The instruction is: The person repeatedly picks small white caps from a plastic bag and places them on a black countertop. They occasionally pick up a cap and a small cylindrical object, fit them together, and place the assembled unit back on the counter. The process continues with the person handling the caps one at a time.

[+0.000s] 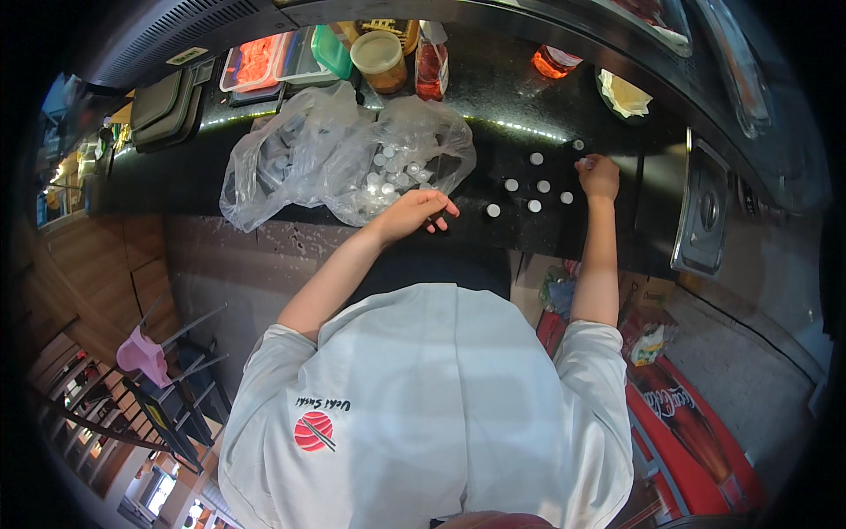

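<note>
One hand, the left hand [416,213], is loose with nothing seen in it, beside a clear bag [451,143] full of little bottles [388,164]. Far from it, the right hand [600,176] bends its fingers at a small thing [584,163]; I can't tell if it grips. White-topped bottles [544,186] stand between them on the black tabletop [648,207].
</note>
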{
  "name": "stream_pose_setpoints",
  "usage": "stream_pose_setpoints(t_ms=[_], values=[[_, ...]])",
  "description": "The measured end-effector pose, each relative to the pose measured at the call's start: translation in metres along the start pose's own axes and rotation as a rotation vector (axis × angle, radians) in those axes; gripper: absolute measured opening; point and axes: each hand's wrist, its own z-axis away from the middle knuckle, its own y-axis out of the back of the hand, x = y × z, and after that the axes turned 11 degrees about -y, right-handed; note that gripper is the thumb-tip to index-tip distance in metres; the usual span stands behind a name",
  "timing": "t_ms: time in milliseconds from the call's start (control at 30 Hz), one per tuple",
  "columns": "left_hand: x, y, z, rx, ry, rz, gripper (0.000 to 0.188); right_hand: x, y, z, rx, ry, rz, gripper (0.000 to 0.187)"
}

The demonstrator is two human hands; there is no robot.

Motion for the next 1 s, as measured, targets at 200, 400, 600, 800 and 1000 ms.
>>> stream_pose_setpoints(t_ms=[200,400,600,800,1000], values=[[-0.009,0.002,0.0,0.018,-0.012,0.028,0.032,-0.004,0.001,-0.004,-0.023,0.064,0.093,0.03],[-0.008,0.002,0.001,0.018,-0.004,0.02,0.032,-0.012,0.006,0.001,-0.04,0.067,0.102,0.03],[-0.009,0.003,0.0,0.016,-0.004,0.02,0.033,-0.005,0.004,-0.011,-0.083,0.054,0.06,0.023],[-0.009,0.004,0.0,0.021,-0.014,0.024,0.033,0.004,-0.001,-0.016,-0.104,0.082,0.035,0.025],[-0.009,0.004,0.0,0.016,-0.017,0.02,0.034,-0.002,-0.003,-0.015,-0.108,0.057,0.057,0.026]])
